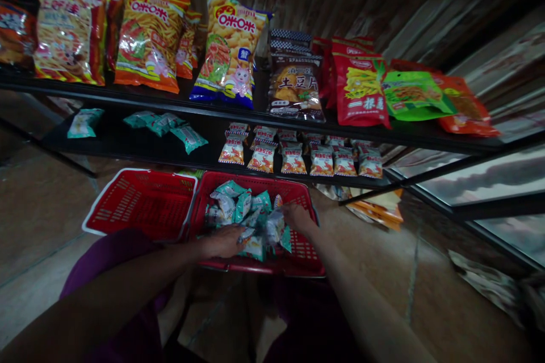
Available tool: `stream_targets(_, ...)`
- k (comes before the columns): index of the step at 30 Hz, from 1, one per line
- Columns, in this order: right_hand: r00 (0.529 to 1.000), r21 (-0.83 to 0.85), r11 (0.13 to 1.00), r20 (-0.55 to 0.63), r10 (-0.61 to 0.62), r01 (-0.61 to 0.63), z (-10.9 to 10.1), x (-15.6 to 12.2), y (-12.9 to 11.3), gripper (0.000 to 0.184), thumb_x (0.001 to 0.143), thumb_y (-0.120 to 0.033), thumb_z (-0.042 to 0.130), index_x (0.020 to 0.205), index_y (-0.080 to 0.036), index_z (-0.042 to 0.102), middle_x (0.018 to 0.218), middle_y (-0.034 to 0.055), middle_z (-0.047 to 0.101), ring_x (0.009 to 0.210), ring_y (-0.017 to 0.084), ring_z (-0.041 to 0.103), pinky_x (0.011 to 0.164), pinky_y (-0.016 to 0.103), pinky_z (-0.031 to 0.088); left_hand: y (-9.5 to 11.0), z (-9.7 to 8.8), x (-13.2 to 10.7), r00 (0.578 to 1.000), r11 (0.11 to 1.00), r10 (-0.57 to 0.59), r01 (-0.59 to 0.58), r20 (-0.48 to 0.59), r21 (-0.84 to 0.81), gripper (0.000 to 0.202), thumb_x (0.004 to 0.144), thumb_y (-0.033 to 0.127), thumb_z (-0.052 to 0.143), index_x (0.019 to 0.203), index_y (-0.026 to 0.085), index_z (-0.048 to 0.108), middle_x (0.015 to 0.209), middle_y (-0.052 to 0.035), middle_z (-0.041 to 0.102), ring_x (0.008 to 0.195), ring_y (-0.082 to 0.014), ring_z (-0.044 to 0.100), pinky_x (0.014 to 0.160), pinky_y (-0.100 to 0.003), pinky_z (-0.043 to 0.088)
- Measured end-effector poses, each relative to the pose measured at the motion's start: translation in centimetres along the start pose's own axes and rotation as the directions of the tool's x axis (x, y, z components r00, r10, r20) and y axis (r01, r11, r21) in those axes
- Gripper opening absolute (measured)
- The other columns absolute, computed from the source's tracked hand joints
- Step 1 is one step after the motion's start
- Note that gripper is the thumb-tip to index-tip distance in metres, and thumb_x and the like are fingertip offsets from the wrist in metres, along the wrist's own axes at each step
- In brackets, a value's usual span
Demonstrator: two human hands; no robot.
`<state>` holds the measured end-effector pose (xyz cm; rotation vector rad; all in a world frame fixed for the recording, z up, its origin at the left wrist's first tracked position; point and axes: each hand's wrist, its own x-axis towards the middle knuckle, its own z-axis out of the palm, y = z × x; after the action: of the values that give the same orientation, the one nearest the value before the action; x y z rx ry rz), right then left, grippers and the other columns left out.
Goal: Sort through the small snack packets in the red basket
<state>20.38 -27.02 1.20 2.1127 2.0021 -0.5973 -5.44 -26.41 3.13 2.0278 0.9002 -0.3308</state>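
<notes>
Both my hands reach into a red plastic basket (303, 252) on the floor, which holds a heap of small teal and white snack packets (238, 207). My left hand (223, 240) rests on the near side of the heap, fingers curled onto a packet. My right hand (297, 216) lies at the heap's right edge, fingers bent down among the packets; whether it grips one is hidden. A second red basket (142, 201) with nothing visible inside stands just to the left.
Two dark shelves (179, 105) run ahead. The upper carries large snack bags (230, 51), the lower has a few teal packets (187, 137) and rows of small orange packets (293, 159). Glass panels (489, 181) stand at the right. Tiled floor surrounds the baskets.
</notes>
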Motion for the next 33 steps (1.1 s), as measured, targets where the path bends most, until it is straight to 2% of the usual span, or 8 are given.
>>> stream_targets(5, 0.996, 0.046, 0.999, 0.081, -0.023, 0.019, -2.4, -0.7, -1.9, 0.029, 0.078, -0.005, 0.044, 0.077, -0.014, 0.072, 0.081, 0.0099, 0.073, 0.078, 0.02, 0.067, 0.064, 0.024, 0.043, 0.5, 0.5, 0.2, 0.996, 0.98, 0.023, -0.038, -0.081, -0.195, 0.077, 0.077, 0.036, 0.061, 0.145, 0.017, 0.03, 0.149, -0.0128, 0.039, 0.135, -0.0268, 0.038, 0.11, -0.035, 0.031)
stream_targets(8, 0.994, 0.086, 0.995, 0.096, -0.053, 0.045, -3.2, -1.0, -3.2, 0.028, 0.076, -0.005, 0.045, 0.072, -0.015, 0.07, 0.077, 0.0066, 0.072, 0.075, 0.017, 0.065, 0.061, 0.021, 0.041, 1.0, 0.4, 0.2, 0.994, 0.96, 0.0, -0.03, -0.107, -0.279, 0.085, 0.074, 0.039, 0.065, 0.147, 0.017, 0.026, 0.153, -0.0132, 0.032, 0.138, -0.028, 0.035, 0.112, -0.038, 0.029)
stream_targets(13, 0.994, 0.14, 0.987, 0.076, -0.085, 0.073, -4.2, -1.5, -4.5, 0.026, 0.071, -0.002, 0.046, 0.064, -0.015, 0.067, 0.067, 0.0034, 0.067, 0.067, 0.014, 0.06, 0.057, 0.02, 0.036, 1.8, 0.1, -0.1, 0.985, 0.951, -0.09, 0.042, -0.145, -0.306, 0.081, 0.077, 0.04, 0.061, 0.146, 0.011, 0.03, 0.15, -0.0174, 0.036, 0.136, -0.0295, 0.037, 0.112, -0.039, 0.029)
stream_targets(19, 0.992, 0.193, 0.974, 0.033, -0.125, 0.117, -4.3, -1.4, -5.0, 0.026, 0.075, -0.005, 0.046, 0.06, -0.014, 0.065, 0.059, 0.0008, 0.061, 0.062, 0.012, 0.057, 0.057, 0.02, 0.035, 1.3, 0.4, 0.1, 0.97, 0.93, -0.094, 0.004, -0.226, -0.369, 0.077, 0.076, 0.037, 0.06, 0.144, 0.01, 0.034, 0.14, -0.0193, 0.049, 0.127, -0.0322, 0.049, 0.104, -0.042, 0.037)
stream_targets(23, 0.983, 0.304, 0.936, -0.085, -0.161, 0.179, -4.0, -1.1, -5.1, 0.028, 0.08, -0.009, 0.045, 0.071, -0.017, 0.071, 0.071, 0.0027, 0.07, 0.073, 0.015, 0.063, 0.069, 0.022, 0.043, 1.1, -0.1, 0.3, 0.957, 0.9, -0.165, 0.046, -0.24, -0.433, 0.07, 0.079, 0.03, 0.054, 0.142, 0.007, 0.036, 0.132, -0.0191, 0.055, 0.119, -0.0306, 0.055, 0.099, -0.038, 0.042)
stream_targets(26, 0.981, 0.36, 0.915, -0.136, -0.138, 0.179, -3.9, -1.1, -5.1, 0.03, 0.083, -0.013, 0.045, 0.077, -0.019, 0.073, 0.083, 0.0051, 0.074, 0.082, 0.018, 0.067, 0.076, 0.025, 0.046, 1.1, -0.5, 0.3, 0.948, 0.882, -0.181, 0.039, -0.262, -0.469, 0.07, 0.077, 0.025, 0.055, 0.143, 0.006, 0.037, 0.133, -0.0192, 0.055, 0.12, -0.0313, 0.054, 0.101, -0.039, 0.04)
stream_targets(29, 0.982, 0.391, 0.906, -0.152, -0.11, 0.162, -4.2, -1.1, -5.0, 0.029, 0.085, -0.016, 0.045, 0.087, -0.019, 0.075, 0.092, 0.0072, 0.075, 0.087, 0.021, 0.069, 0.079, 0.027, 0.048, 0.8, -0.2, 0.4, 0.939, 0.847, -0.186, 0.005, -0.289, -0.531, 0.062, 0.076, 0.022, 0.058, 0.136, 0.009, 0.048, 0.133, -0.0179, 0.056, 0.122, -0.0312, 0.053, 0.105, -0.04, 0.036)
stream_targets(33, 0.986, 0.432, 0.891, -0.145, -0.085, 0.14, -4.2, -1.1, -5.0, 0.035, 0.085, -0.019, 0.048, 0.114, -0.015, 0.067, 0.097, 0.0102, 0.074, 0.088, 0.023, 0.069, 0.081, 0.031, 0.05, 0.1, 1.1, 0.8, 0.927, 0.673, -0.248, -0.045, -0.283, -0.738, 0.05, 0.071, 0.022, 0.066, 0.121, 0.017, 0.061, 0.119, -0.0109, 0.067, 0.109, -0.0275, 0.06, 0.097, -0.038, 0.043)
